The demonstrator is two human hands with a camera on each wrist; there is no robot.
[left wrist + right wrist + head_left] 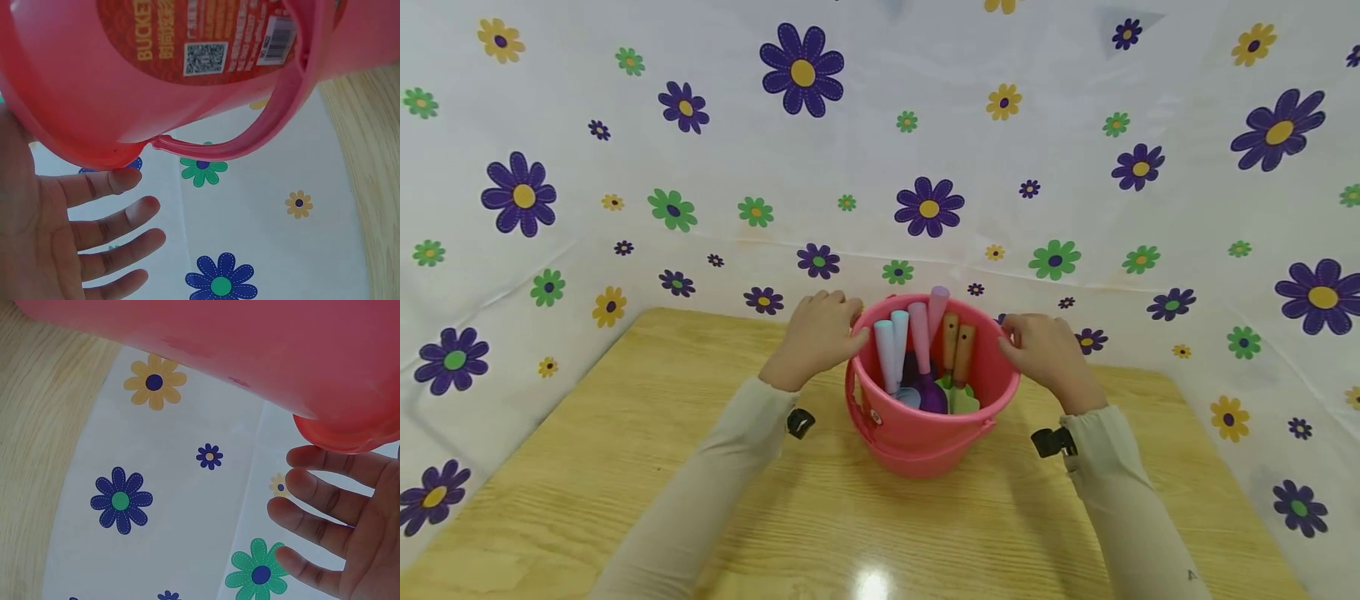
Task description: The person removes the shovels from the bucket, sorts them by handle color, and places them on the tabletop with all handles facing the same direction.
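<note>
Sleeves (1150,517) in a pale colour cover both forearms, the left one slanting in from about seven o'clock and the right one from about five, so that the arms converge on a pink bucket (934,427). Each wrist wears a small black device (801,422).

The left hand (820,337) pinches the bucket's rim at roughly ten o'clock, thumb on the inner side and index finger against the outside; its other fingers extend, spread apart. The right hand (1048,354) does likewise near three o'clock, its lower fingers extended off the wall.

The bucket stands between the hands on the wooden table (565,483), towards five o'clock from the head view's centre. Inside, light-blue handles (886,358) lean at ten o'clock, pink-purple handles (920,333) at twelve and brown handles (964,354) near one. The pink bail (275,119) hangs down outside, around the seven o'clock side.
</note>
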